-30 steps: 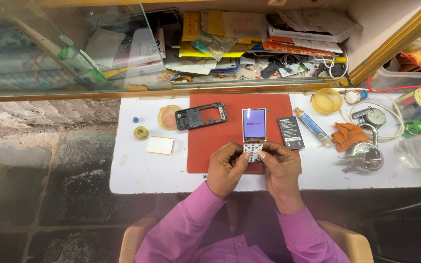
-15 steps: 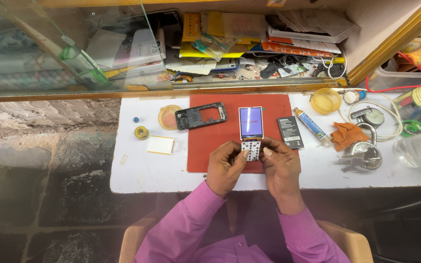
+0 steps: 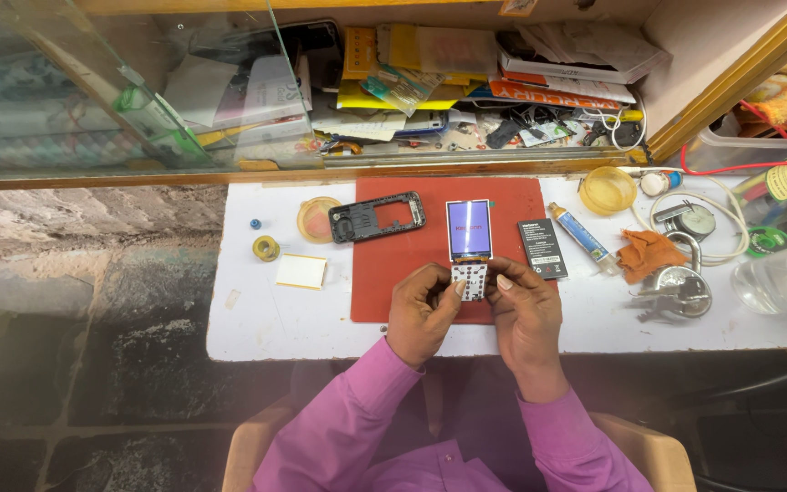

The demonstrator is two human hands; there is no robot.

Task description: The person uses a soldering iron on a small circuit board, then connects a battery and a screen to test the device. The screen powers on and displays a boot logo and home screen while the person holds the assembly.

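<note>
A small keypad phone (image 3: 469, 244) without its casing lies over the red mat (image 3: 384, 282), its screen lit bluish-purple. My left hand (image 3: 423, 312) and my right hand (image 3: 525, 310) both grip its lower keypad end, thumbs resting on the white keys. The phone's black frame (image 3: 376, 218) rests on the mat's upper left. A black battery (image 3: 542, 248) lies just right of the phone.
On the white table (image 3: 257, 314) are a pale sticky pad (image 3: 302, 271), a yellow tape roll (image 3: 266, 248), an orange lid (image 3: 317, 219), a glue tube (image 3: 581, 235), an orange cloth (image 3: 647, 254), a yellow cup (image 3: 608, 189), keys (image 3: 676, 293) and a clear bottle (image 3: 783, 278). Behind is a cluttered shelf (image 3: 466, 82).
The phone has shifted slightly left in my hands and its screen has gone from reddish-purple to bluish with a bright stripe. My hands stay on the keypad.
</note>
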